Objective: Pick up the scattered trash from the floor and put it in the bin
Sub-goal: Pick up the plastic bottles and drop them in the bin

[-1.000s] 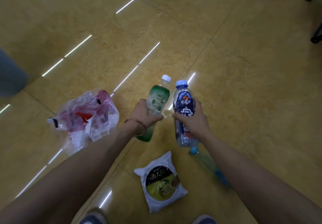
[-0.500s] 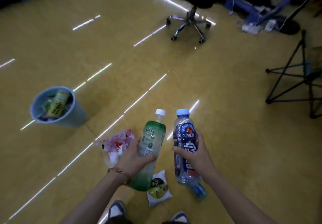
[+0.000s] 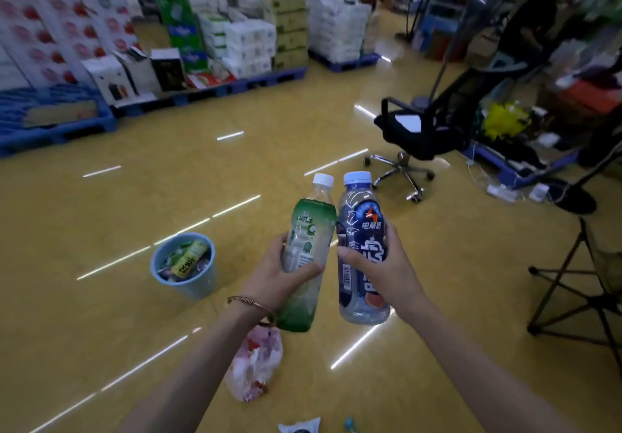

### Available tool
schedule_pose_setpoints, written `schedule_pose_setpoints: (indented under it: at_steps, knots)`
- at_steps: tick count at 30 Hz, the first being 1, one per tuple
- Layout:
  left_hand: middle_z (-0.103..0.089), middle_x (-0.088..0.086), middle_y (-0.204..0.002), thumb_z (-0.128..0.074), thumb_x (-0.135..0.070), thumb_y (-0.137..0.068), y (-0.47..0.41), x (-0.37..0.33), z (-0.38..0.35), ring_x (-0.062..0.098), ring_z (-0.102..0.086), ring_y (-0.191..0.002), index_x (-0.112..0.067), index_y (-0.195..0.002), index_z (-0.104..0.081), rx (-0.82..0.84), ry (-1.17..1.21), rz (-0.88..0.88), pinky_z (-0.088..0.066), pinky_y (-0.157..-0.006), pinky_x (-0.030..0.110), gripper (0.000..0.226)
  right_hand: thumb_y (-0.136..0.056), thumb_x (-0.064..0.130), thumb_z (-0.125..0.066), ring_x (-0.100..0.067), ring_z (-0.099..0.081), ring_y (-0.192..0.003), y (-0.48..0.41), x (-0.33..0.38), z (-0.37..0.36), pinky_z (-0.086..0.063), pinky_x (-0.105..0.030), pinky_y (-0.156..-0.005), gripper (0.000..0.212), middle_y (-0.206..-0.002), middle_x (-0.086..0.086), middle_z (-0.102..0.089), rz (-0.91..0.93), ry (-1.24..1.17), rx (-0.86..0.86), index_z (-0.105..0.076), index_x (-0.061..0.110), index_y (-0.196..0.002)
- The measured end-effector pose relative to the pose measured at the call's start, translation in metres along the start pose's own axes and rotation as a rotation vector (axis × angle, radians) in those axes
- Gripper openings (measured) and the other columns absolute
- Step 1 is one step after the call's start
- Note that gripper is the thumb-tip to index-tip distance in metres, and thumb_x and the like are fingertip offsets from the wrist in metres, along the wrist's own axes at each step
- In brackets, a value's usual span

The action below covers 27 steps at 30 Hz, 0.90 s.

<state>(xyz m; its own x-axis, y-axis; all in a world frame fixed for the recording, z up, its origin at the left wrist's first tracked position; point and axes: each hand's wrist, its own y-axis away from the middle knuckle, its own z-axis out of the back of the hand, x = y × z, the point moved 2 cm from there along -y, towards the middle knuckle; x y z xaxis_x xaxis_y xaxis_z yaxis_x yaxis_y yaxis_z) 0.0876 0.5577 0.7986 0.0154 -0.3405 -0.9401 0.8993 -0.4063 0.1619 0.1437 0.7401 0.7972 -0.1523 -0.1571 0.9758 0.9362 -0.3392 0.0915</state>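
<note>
Office chair; folding stool; stacked boxes on pallets.

Both hands rise w/ their bottles: L hand w/ green bottle, R hand w/ blue bottle, now well above the floor and closer together. Bin comes into view, left of L hand. Bag drops near, under L forearm. Snack pack slips to near edge. Chair & boxes appear far.

White streaks of reflected strip light glare on the glossy yellow floor, under dim, warm light. The boxes along the top edge are smeared by blur and bowed by the wide lens. The green bottle and blue bottle at centre look sharp.
</note>
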Motion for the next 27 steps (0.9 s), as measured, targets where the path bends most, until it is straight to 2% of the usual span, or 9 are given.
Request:
schedule_pose_setpoints:
  at_steps: [3,6,11,14,18,21,23,27]
  knots:
    - [-0.06,-0.002,-0.107,-0.073,-0.036,-0.071,0.011,-0.019,0.041,0.006,-0.06,-0.086,-0.024,-0.123,-0.04,-0.054,0.075,-0.056,-0.049,-0.066,0.02,0.062,-0.054,0.052,-0.083,-0.009,-0.067,-0.1,0.001,0.041,-0.029,-0.057,-0.039,-0.086,0.089,-0.113,0.01,-0.066,0.046,-0.016,0.037,-0.042,0.035,-0.131]
    - [-0.06,-0.007,-0.103,-0.076,-0.059,-0.056,0.023,-0.035,0.093,0.01,-0.063,-0.087,-0.029,-0.117,-0.043,-0.131,0.122,-0.105,-0.054,-0.071,0.028,0.076,-0.053,0.056,-0.08,-0.01,-0.069,-0.094,0.001,0.082,-0.07,-0.058,-0.038,-0.082,0.08,-0.106,0.007,-0.069,0.087,-0.011,0.086,-0.05,0.03,-0.122]
    - [-0.062,-0.005,-0.103,-0.07,-0.064,-0.055,0.039,-0.037,0.19,0.014,-0.064,-0.087,-0.026,-0.117,-0.045,-0.243,0.149,-0.173,-0.056,-0.071,0.032,0.077,-0.054,0.057,-0.078,-0.012,-0.071,-0.085,0.005,0.141,-0.157,-0.056,-0.024,-0.066,0.076,-0.102,0.002,-0.071,0.144,-0.06,0.142,-0.054,0.023,-0.118]
    - [-0.063,-0.002,-0.102,-0.071,-0.057,-0.061,0.049,-0.028,0.249,0.015,-0.066,-0.085,-0.023,-0.116,-0.048,-0.272,0.178,-0.206,-0.056,-0.067,0.03,0.068,-0.062,0.049,-0.077,-0.017,-0.071,-0.087,0.005,0.168,-0.215,-0.058,-0.031,-0.07,0.065,-0.103,-0.002,-0.071,0.165,-0.119,0.162,-0.055,0.021,-0.117]
    - [-0.062,-0.004,-0.094,-0.072,-0.039,-0.074,0.063,-0.013,0.319,0.007,-0.064,-0.073,-0.019,-0.112,-0.047,-0.343,0.139,-0.238,-0.052,-0.059,0.021,0.05,-0.065,0.047,-0.079,-0.019,-0.071,-0.086,0.004,0.195,-0.286,-0.056,-0.027,-0.066,0.061,-0.101,-0.003,-0.071,0.214,-0.188,0.17,-0.055,0.019,-0.113]
    - [-0.063,-0.003,-0.094,-0.069,-0.039,-0.075,0.073,-0.001,0.364,0.01,-0.065,-0.075,-0.019,-0.113,-0.047,-0.396,0.109,-0.227,-0.055,-0.062,0.027,0.048,-0.064,0.049,-0.075,-0.022,-0.071,-0.086,0.003,0.209,-0.332,-0.058,-0.032,-0.07,0.063,-0.102,-0.007,-0.071,0.216,-0.225,0.204,-0.055,0.017,-0.114]
    - [-0.062,-0.001,-0.097,-0.068,-0.04,-0.078,0.077,0.008,0.389,0.015,-0.065,-0.077,-0.021,-0.117,-0.044,-0.416,0.116,-0.213,-0.055,-0.061,0.029,0.05,-0.064,0.055,-0.078,-0.021,-0.071,-0.087,0.0,0.213,-0.357,-0.058,-0.036,-0.073,0.066,-0.102,-0.006,-0.071,0.22,-0.221,0.22,-0.055,0.018,-0.113]
    - [-0.062,-0.004,-0.095,-0.065,-0.051,-0.061,0.078,0.018,0.422,0.012,-0.065,-0.077,-0.022,-0.117,-0.043,-0.451,0.133,-0.193,-0.051,-0.058,0.023,0.066,-0.062,0.059,-0.073,-0.019,-0.071,-0.088,-0.011,0.217,-0.392,-0.058,-0.039,-0.078,0.065,-0.102,-0.003,-0.071,0.237,-0.198,0.254,-0.056,0.02,-0.111]
